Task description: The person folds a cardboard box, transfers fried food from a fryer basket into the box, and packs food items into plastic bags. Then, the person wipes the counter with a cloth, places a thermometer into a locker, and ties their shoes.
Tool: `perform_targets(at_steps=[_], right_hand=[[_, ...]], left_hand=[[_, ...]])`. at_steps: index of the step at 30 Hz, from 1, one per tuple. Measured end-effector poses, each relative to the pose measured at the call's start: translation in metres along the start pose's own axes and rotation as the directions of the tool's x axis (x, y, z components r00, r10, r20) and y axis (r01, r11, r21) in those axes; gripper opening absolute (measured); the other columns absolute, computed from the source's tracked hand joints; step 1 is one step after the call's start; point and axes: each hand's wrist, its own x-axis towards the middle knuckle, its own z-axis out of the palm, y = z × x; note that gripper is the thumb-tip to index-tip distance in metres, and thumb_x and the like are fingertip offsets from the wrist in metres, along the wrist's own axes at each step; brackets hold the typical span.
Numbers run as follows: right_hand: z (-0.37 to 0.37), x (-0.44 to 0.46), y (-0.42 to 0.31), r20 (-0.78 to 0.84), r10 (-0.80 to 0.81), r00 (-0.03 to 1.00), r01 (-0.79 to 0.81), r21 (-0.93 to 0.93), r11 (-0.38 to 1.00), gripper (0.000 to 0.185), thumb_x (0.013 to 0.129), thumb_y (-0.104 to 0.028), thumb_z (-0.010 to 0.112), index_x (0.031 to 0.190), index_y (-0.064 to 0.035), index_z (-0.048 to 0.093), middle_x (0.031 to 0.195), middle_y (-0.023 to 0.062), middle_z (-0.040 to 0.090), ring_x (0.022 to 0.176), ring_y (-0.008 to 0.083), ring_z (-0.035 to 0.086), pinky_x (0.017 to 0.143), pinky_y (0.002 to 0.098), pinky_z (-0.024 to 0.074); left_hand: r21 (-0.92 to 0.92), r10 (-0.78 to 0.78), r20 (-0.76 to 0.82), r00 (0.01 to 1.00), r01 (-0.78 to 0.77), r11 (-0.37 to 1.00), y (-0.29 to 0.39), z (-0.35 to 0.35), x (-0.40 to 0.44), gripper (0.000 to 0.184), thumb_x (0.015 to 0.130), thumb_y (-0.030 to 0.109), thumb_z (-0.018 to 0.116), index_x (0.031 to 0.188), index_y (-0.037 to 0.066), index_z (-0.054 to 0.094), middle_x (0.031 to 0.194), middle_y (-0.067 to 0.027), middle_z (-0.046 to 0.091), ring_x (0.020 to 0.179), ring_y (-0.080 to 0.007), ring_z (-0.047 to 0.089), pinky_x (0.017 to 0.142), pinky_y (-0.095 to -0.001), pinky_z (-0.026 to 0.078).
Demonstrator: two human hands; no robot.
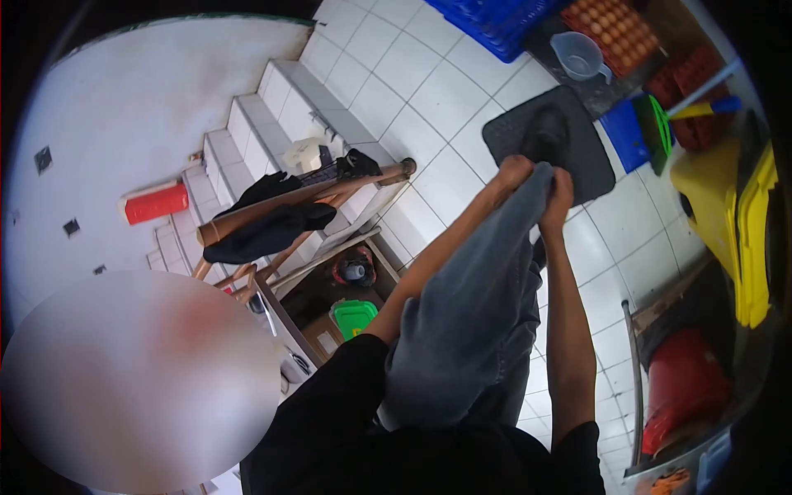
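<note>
Grey jeans (462, 305) cover my raised or stretched leg, and both hands are closed at the trouser cuff near the ankle. My left hand (516, 172) grips the cuff on its left side, with the fingers curled in. On the opposite side, my right hand (560, 191) pinches the same cuff. Just past the cuff, a dark shoe (546, 136) rests on a black square mat or stool top (507, 132); which of the two I cannot tell.
Tiled stairs (272, 95) with a wooden railing (289, 198) holding dark cloth rise at left. A cabinet holds a green-lidded container (355, 317). At upper right are a blue crate (495, 25), a measuring jug (577, 56) and eggs (610, 33). Yellow plastic (747, 239) stands right.
</note>
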Motion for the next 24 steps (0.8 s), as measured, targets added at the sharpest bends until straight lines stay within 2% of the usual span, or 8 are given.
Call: perform_targets(at_steps=[6, 10, 12, 15, 16, 17, 20, 24], right_hand=[[-0.006, -0.03, 0.045, -0.133, 0.551, 0.824, -0.512, 0.243, 0.824, 0.01, 0.09, -0.01, 0.061, 0.09, 0.0001, 0.058, 0.089, 0.0092, 0.067, 0.077, 0.0145, 0.06, 0.07, 0.0297, 0.0483], [0.015, -0.034, 0.047, -0.21, 0.615, 0.76, -0.515, 0.383, 0.767, 0.017, 0.093, -0.011, 0.058, 0.083, 0.0016, 0.052, 0.086, 0.016, 0.066, 0.079, 0.02, 0.063, 0.072, 0.0318, 0.0489], [0.021, -0.039, 0.059, -0.18, 0.813, 0.553, -0.773, 0.253, 0.582, 0.022, 0.09, -0.016, 0.062, 0.083, 0.0022, 0.052, 0.08, 0.0146, 0.066, 0.074, 0.0191, 0.062, 0.067, 0.0315, 0.0493], [0.016, -0.037, 0.069, -0.39, 0.721, 0.572, -0.81, -0.133, 0.571, 0.026, 0.089, -0.021, 0.063, 0.084, 0.0024, 0.053, 0.078, 0.0132, 0.066, 0.069, 0.0192, 0.061, 0.061, 0.0314, 0.0491], [0.001, -0.031, 0.06, -0.261, 0.813, 0.521, -0.809, 0.154, 0.568, 0.026, 0.089, -0.021, 0.063, 0.084, 0.0033, 0.054, 0.078, 0.014, 0.066, 0.068, 0.0215, 0.061, 0.061, 0.0336, 0.049], [-0.02, -0.034, 0.051, -0.093, 0.866, 0.492, -0.769, 0.42, 0.482, 0.027, 0.089, -0.021, 0.063, 0.084, 0.0041, 0.056, 0.078, 0.0148, 0.066, 0.067, 0.0237, 0.061, 0.061, 0.0359, 0.0488], [-0.117, -0.066, 0.114, 0.31, 0.269, 0.912, -0.169, -0.312, 0.935, 0.042, 0.093, -0.035, 0.051, 0.092, 0.0064, 0.059, 0.089, 0.025, 0.064, 0.083, 0.0413, 0.06, 0.076, 0.0476, 0.0477], [-0.283, -0.132, 0.166, 0.409, 0.405, 0.818, 0.054, -0.756, 0.653, 0.037, 0.092, -0.032, 0.047, 0.091, 0.0005, 0.064, 0.094, 0.0232, 0.065, 0.091, 0.0445, 0.061, 0.081, 0.0489, 0.0496]], left_hand=[[-0.234, 0.121, -0.223, 0.967, -0.173, 0.957, -0.032, 0.011, -0.003, 0.016, 0.079, 0.013, 0.072, 0.078, 0.002, 0.061, 0.074, -0.0112, 0.064, 0.068, -0.017, 0.06, 0.064, -0.033, 0.049], [-0.048, 0.166, -0.454, 0.876, -0.21, 0.977, -0.014, 0.011, -0.034, 0.013, 0.08, 0.012, 0.072, 0.077, 0.004, 0.062, 0.08, -0.0121, 0.063, 0.075, -0.0226, 0.061, 0.068, -0.0337, 0.048], [-0.033, 0.226, -0.484, 0.845, -0.276, 0.961, -0.022, 0.01, -0.035, 0.015, 0.079, 0.015, 0.073, 0.079, 0.003, 0.063, 0.079, -0.0136, 0.063, 0.074, -0.0236, 0.061, 0.069, -0.0351, 0.049], [0.022, 0.278, -0.546, 0.791, -0.318, 0.948, -0.048, 0.007, -0.038, 0.023, 0.083, 0.025, 0.068, 0.082, 0.002, 0.065, 0.083, -0.0164, 0.064, 0.079, -0.0292, 0.062, 0.071, -0.0394, 0.048], [0.004, 0.28, -0.603, 0.747, -0.348, 0.937, -0.07, 0.001, -0.042, 0.028, 0.084, 0.03, 0.066, 0.083, 0.001, 0.066, 0.084, -0.0172, 0.064, 0.08, -0.0321, 0.062, 0.072, -0.0413, 0.048], [0.19, 0.244, -0.552, 0.797, -0.165, 0.968, -0.085, -0.013, -0.063, 0.036, 0.085, 0.037, 0.063, 0.084, 0.001, 0.066, 0.089, -0.0189, 0.065, 0.087, -0.0365, 0.062, 0.077, -0.0439, 0.048], [0.361, 0.105, -0.232, 0.967, -0.015, 0.932, -0.083, -0.066, -0.199, 0.041, 0.081, 0.041, 0.065, 0.089, 0.001, 0.066, 0.093, -0.0213, 0.065, 0.097, -0.0344, 0.061, 0.081, -0.0418, 0.048], [0.454, -0.096, -0.163, 0.982, 0.161, 0.877, -0.163, -0.14, -0.314, 0.038, 0.083, 0.04, 0.063, 0.09, 0.003, 0.067, 0.094, -0.0201, 0.066, 0.098, -0.0333, 0.062, 0.082, -0.0407, 0.048]])
